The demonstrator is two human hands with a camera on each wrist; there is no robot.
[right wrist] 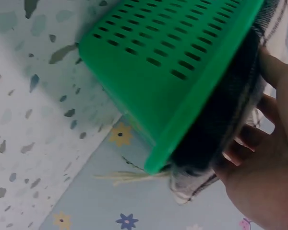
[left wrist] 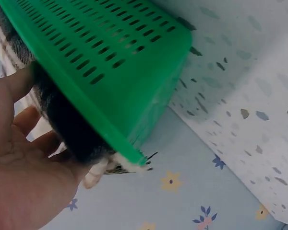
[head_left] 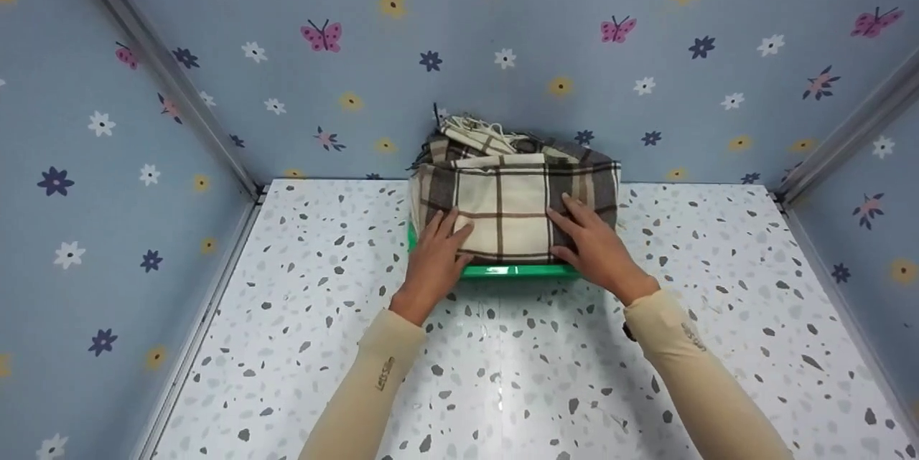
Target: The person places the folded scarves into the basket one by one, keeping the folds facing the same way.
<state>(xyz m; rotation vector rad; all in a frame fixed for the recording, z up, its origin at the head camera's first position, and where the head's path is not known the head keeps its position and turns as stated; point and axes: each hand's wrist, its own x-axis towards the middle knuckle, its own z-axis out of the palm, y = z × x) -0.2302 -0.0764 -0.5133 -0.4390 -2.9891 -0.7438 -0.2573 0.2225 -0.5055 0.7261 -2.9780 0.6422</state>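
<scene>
A plaid scarf (head_left: 500,209) in cream, grey and brown lies folded in a green plastic basket (head_left: 510,271), with fringe bunched at the back. In the head view the left hand (head_left: 433,259) rests on the scarf's left front part, fingers spread. The right hand (head_left: 599,248) lies on its right front part, also with fingers extended. Both wrist views show the slotted basket wall (left wrist: 129,91) and dark scarf cloth (right wrist: 216,120) bulging above the rim, touched by the fingers. The basket's inside is hidden under the scarf.
The basket stands on a white speckled tabletop (head_left: 502,374), close to the flowered blue back wall (head_left: 495,29). Similar panels (head_left: 93,194) with metal edge strips close off the left and right sides. Loose fringe strands (right wrist: 129,177) hang past the basket's rim.
</scene>
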